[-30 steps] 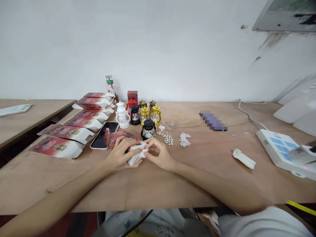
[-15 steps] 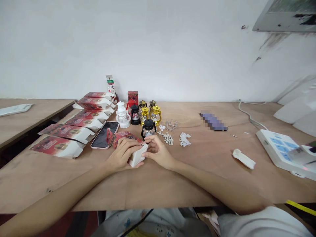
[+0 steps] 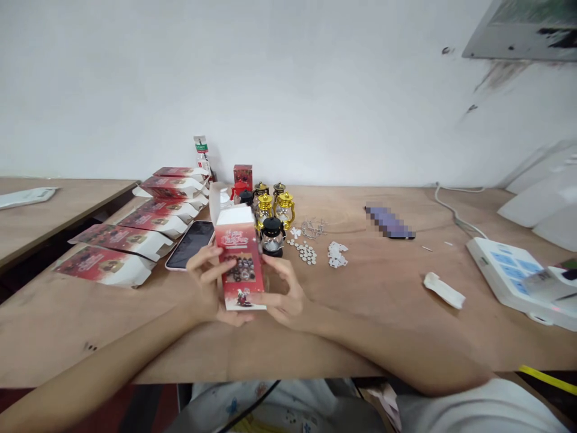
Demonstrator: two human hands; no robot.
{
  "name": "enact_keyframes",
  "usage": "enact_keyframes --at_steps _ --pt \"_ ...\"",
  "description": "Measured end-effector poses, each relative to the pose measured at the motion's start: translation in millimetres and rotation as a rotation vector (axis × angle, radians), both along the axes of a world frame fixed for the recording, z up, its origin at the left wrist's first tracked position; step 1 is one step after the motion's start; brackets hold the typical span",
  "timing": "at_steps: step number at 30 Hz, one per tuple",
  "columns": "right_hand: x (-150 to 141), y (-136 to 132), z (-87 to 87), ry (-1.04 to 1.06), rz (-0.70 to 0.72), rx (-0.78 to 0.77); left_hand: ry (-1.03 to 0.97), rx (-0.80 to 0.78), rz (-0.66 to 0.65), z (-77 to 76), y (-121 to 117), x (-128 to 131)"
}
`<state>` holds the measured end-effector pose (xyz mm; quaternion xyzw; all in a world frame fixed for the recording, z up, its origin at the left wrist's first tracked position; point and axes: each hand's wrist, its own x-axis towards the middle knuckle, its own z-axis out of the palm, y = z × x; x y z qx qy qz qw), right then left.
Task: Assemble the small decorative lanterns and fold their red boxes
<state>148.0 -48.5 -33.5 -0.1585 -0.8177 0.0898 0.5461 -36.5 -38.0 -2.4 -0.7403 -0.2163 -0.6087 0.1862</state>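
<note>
A red and white printed carton (image 3: 246, 240) stands upright between my hands, its white top flap raised. My left hand (image 3: 205, 285) grips its left side, fingers across the printed front. On the carton's right lower edge my right hand (image 3: 288, 294) is closed, thumb and fingers at the side and front. Just behind it stands a small black lantern (image 3: 273, 236). Gold lanterns (image 3: 283, 210) and several others in black, bronze, red and white are grouped farther back, the white one mostly hidden by the carton.
At the left lie several open red cartons (image 3: 108, 264) and a phone (image 3: 189, 243). Small round discs (image 3: 308, 254), white plastic pieces (image 3: 337, 254) and metal wire parts (image 3: 313, 228) lie right of the lanterns. Farther right are a purple phone (image 3: 390, 222), a white strip (image 3: 445, 291) and a power strip (image 3: 505, 264).
The carton has turned from lying tilted to upright, its printed front now facing me and its flap up. Both hands have shifted their hold on it.
</note>
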Motion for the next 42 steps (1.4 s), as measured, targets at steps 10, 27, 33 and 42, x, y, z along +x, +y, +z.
enact_keyframes --at_steps 10,27,33,42 --pt "15.9 17.3 12.8 -0.093 -0.191 0.271 -0.063 -0.526 -0.136 1.1 11.1 -1.7" --pt "24.1 76.8 32.0 -0.015 -0.165 -0.353 -0.02 -0.519 -0.116 -5.7 23.9 -11.8" --pt "33.1 63.1 77.2 0.459 -0.334 -0.254 -0.079 -0.751 -0.26 -18.4 22.6 -2.7" --pt "-19.4 23.5 125.4 0.323 0.04 -0.591 0.027 -0.721 -0.189 -12.4 14.1 0.0"
